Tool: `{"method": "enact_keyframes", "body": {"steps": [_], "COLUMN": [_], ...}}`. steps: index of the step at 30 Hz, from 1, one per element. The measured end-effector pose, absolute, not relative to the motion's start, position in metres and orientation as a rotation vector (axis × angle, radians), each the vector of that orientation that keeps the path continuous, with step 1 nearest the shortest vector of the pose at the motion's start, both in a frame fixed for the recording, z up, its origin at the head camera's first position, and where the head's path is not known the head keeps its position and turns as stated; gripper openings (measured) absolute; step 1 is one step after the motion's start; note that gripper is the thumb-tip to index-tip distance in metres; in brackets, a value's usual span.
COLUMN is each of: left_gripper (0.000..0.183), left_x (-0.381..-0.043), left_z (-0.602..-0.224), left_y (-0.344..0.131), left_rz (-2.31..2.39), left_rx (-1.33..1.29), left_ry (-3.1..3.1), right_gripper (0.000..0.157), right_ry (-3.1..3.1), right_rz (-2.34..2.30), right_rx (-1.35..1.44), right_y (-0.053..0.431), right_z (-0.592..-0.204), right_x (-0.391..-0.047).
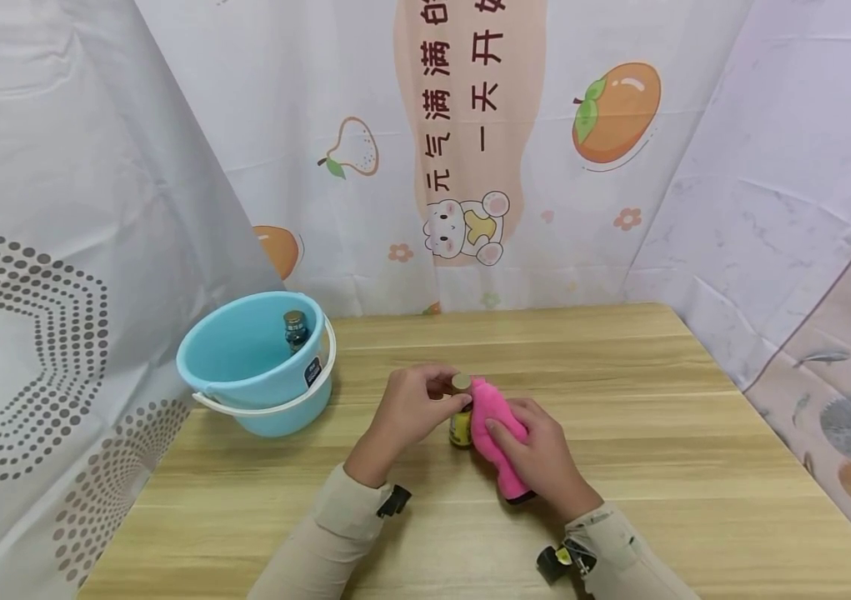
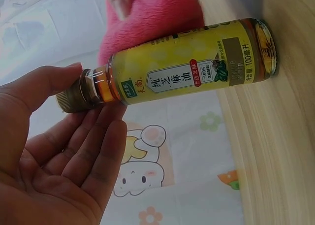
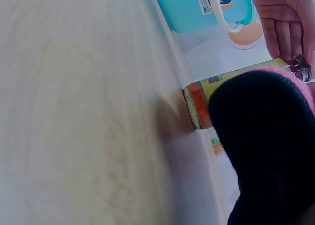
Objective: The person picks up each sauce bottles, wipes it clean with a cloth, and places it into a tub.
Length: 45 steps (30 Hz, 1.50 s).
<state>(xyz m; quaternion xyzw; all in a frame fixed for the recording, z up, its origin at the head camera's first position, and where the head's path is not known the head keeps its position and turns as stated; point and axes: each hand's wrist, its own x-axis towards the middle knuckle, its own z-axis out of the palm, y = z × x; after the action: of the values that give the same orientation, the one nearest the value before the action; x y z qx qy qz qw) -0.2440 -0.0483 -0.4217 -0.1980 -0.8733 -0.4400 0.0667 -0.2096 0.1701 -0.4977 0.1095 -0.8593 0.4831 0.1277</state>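
Note:
In the head view my left hand [image 1: 416,406] pinches the neck of a small sesame oil bottle [image 1: 460,429] just under its cap. The bottle stands upright on the wooden table. Its yellow label [image 2: 182,67] and gold cap [image 2: 74,98] show clearly in the left wrist view, with thumb and fingers at the neck. My right hand [image 1: 541,450] grips a fuzzy pink, long plush-like item [image 1: 496,425], which lies along the bottle's right side. A black underside [image 3: 266,131] of this item fills much of the right wrist view and hides part of the bottle.
A light blue bucket [image 1: 297,412] with a white handle stands at the table's back left. Inside it is a dark glass bottle [image 1: 295,329] with a gold cap. Behind the wooden table [image 1: 620,400] hangs a printed curtain [image 1: 365,67].

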Motion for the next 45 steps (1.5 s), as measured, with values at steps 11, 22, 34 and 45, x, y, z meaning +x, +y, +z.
{"method": "enact_keyframes", "body": {"steps": [11,22,34,45], "left_gripper": [0.022,0.022,0.026,0.029], "left_x": [-0.2429,-0.2452,-0.241,-0.2379], "left_z": [-0.4211,-0.424,-0.4219,-0.4213], "left_y": [-0.0479,-0.0463,-0.0436,-0.042], "left_rz": [-1.384,-1.33,-1.291,-1.281], "left_rx": [-0.588,-0.565,-0.479,-0.462], "left_ry": [-2.627,-2.648,-2.638,-2.546], "right_gripper": [0.035,0.033,0.034,0.039], "right_ry": [-2.679,-2.718,-2.753,-2.777], "right_rz": [1.361,1.217,1.145,1.135], "right_rx": [0.234,0.28,0.297,0.284], "right_y": [0.1693,0.1696,0.1701,0.1687], "right_z": [-0.4996,-0.5043,-0.504,-0.5033], "right_x": [-0.2096,-0.2101,-0.2122,-0.2107]}}
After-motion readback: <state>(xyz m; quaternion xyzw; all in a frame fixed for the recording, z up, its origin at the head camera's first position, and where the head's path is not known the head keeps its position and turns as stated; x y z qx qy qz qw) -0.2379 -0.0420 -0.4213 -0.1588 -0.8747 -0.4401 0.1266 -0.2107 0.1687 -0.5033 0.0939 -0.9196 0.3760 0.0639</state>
